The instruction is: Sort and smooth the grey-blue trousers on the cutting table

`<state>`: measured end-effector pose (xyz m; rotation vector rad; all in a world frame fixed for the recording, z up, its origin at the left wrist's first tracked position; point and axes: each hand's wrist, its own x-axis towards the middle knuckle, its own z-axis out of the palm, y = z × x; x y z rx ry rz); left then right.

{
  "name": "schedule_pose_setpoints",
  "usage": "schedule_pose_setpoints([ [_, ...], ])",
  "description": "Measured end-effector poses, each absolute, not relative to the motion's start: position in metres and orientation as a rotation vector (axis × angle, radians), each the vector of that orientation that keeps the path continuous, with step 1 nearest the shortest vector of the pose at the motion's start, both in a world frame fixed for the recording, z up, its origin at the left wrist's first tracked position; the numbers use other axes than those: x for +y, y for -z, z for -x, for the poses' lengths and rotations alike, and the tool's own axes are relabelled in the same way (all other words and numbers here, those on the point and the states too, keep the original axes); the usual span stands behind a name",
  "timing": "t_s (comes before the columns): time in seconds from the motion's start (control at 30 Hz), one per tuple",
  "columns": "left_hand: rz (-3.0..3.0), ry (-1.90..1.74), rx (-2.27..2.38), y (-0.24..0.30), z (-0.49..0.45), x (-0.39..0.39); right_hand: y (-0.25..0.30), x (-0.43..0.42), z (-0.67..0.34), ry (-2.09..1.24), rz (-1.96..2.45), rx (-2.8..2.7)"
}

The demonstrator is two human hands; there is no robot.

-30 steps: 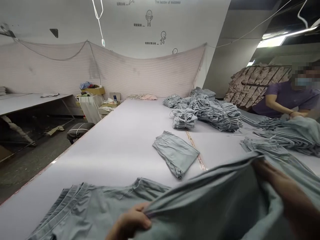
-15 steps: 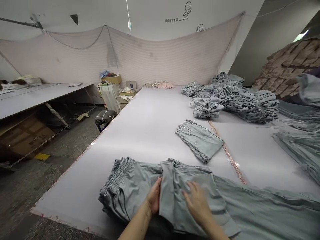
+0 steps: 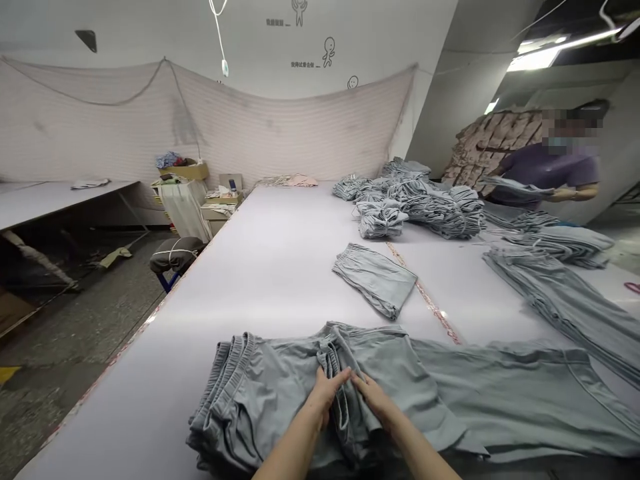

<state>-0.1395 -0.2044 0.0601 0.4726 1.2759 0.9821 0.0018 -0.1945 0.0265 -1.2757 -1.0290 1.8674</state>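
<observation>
A pile of grey-green elastic-waist trousers (image 3: 280,373) lies along the near edge of the table, waistbands at the left and legs stretching right. On top, one pair's gathered elastic waistband (image 3: 336,370) stands bunched up between my hands. My left hand (image 3: 326,395) is closed on its left side, thumb on top and the other fingers partly hidden by cloth. From the right, my right hand (image 3: 375,399) pinches the same waistband, its thumb close to my left thumb. Beyond the pile, a folded grey-green garment (image 3: 375,280) lies apart on the table.
Tied bundles of grey-green garments (image 3: 425,203) heap at the table's (image 3: 280,253) far right. More trousers (image 3: 565,287) lie to the right. A co-worker in a purple top (image 3: 545,170) stands there holding grey cloth. A padded stool (image 3: 176,255) is beside the left edge.
My right hand has come left to meet my left hand, and the waistband is now bunched upright between them. The view has swung right, bringing the co-worker into sight.
</observation>
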Motion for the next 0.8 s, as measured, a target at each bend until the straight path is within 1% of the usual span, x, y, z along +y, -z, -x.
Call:
schedule_pose_setpoints([
  [0.13,-0.502,-0.959,1.289,-0.066,0.135,-0.199,-0.039,-0.193,0.006,-1.913,1.258,-0.980],
  [0.23,-0.514,-0.947,1.268,-0.079,0.150,-0.196,-0.058,-0.188,-0.008,-1.812,1.318,-0.882],
  [0.37,-0.518,-1.003,1.223,-0.118,0.204,-0.204,-0.095,-0.182,-0.078,-1.543,1.445,-0.792],
  [0.5,-0.439,-1.119,1.341,-0.168,0.280,-0.227,-0.116,-0.187,-0.157,-1.316,1.623,-0.638],
  [0.57,-0.408,-1.130,1.420,-0.186,0.312,-0.240,-0.109,-0.189,-0.176,-1.297,1.697,-0.588],
  [0.63,-0.370,-1.087,1.465,-0.195,0.331,-0.251,-0.089,-0.190,-0.179,-1.337,1.755,-0.522],
  [0.7,-0.338,-1.042,1.498,-0.198,0.339,-0.257,-0.065,-0.188,-0.175,-1.350,1.777,-0.462],
  [0.8,-0.379,-1.080,1.513,-0.201,0.341,-0.261,-0.036,-0.182,-0.175,-1.256,1.721,-0.399],
])
